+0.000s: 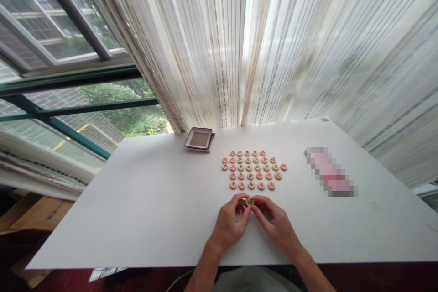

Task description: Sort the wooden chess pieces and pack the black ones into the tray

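Both hands meet over the white table (147,200), near its front edge. My left hand (230,223) and my right hand (275,223) pinch one round wooden game piece (249,201) between their fingertips, its dark character facing up. Just beyond the hands, several more wooden pieces (253,169) with red or black characters lie flat in neat rows on the table.
A brown square box with its lid under it (199,139) sits at the table's far edge, left of the rows. A blurred pink oblong thing (330,171) lies to the right. Striped curtains hang behind the table, with a window at the left.
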`<state>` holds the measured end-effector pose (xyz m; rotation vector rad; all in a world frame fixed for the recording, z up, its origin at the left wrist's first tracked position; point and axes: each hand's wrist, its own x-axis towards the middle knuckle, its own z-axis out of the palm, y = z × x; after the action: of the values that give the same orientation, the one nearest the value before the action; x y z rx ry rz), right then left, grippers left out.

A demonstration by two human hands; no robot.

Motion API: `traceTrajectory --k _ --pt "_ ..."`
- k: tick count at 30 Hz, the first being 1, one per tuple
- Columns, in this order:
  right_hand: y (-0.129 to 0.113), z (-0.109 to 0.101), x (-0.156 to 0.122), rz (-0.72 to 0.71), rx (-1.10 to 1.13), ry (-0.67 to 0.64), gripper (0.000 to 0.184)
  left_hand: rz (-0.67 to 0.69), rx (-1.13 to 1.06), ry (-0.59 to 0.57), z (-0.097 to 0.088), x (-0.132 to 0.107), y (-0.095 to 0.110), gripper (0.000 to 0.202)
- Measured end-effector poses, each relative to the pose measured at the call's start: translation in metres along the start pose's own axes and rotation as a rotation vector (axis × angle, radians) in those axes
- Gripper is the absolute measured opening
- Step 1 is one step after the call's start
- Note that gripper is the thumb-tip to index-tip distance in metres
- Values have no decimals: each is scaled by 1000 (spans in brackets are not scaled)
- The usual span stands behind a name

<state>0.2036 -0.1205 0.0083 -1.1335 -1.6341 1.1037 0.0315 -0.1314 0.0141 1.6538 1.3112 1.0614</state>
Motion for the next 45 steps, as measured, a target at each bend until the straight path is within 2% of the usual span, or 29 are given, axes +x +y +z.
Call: traceTrajectory --k 16,35,45 --pt "-5 2 0 78 -40 54 21 56 114 -49 -3 -2 3 22" --pt "-5 -1 -2 -19 19 -2 21 13 14 -25 -2 -1 0 28" --pt "-7 0 -2 -34 21 -35 22 -45 -151 -47 -5 -1 2 21"
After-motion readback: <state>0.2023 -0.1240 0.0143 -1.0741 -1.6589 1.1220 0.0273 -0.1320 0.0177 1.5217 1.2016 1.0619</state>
